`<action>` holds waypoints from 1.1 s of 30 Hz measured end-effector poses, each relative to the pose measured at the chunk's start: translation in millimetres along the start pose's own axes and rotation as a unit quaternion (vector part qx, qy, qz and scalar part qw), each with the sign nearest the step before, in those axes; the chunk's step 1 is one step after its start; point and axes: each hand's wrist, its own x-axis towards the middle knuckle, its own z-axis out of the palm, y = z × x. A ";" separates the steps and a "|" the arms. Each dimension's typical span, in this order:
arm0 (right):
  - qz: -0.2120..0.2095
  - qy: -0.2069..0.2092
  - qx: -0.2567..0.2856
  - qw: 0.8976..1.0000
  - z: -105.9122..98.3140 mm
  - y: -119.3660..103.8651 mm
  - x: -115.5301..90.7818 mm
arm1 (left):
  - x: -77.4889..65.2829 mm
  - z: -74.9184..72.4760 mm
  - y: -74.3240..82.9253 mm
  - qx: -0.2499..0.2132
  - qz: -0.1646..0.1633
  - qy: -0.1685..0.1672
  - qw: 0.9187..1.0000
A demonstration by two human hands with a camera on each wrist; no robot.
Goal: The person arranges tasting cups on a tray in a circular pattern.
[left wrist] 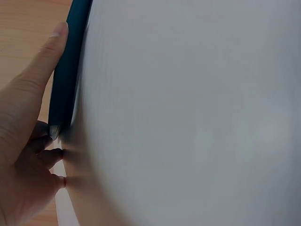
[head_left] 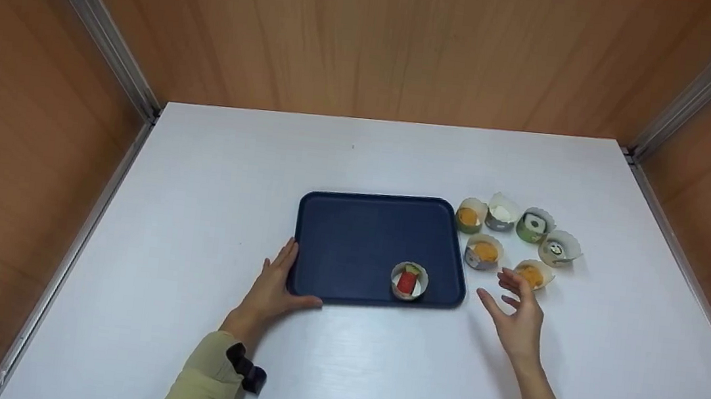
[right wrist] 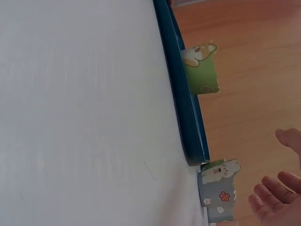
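A dark blue tray point(head_left: 358, 236) lies flat on the white table. My left hand point(head_left: 270, 290) is at its near left corner, straight fingers along the left side and thumb along the front edge; the left wrist view shows the thumb against the tray's wall point(left wrist: 66, 75). Near the tray's front right corner stands a paper baking cup point(head_left: 408, 282) with a red and green filling, its outside green with an animal print in the right wrist view. My right hand point(head_left: 520, 316) hovers right of the tray, thumb and loosely bent fingers apart, holding nothing. Its fingertips overlap an orange-filled cup point(head_left: 536, 273).
Several more paper cups cluster right of the tray: two with orange fillings point(head_left: 486, 251) point(head_left: 469, 217), a whitish one point(head_left: 502, 213), a green one with a white piece point(head_left: 533, 225) and a pale one point(head_left: 558, 248). Wooden panels point(head_left: 372, 42) enclose the table's back and sides.
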 end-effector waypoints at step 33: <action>0.146 0.012 -0.078 0.986 -38.6 38.5 40.1 | 0.5 0.4 0.4 0.001 -0.002 -0.003 1.000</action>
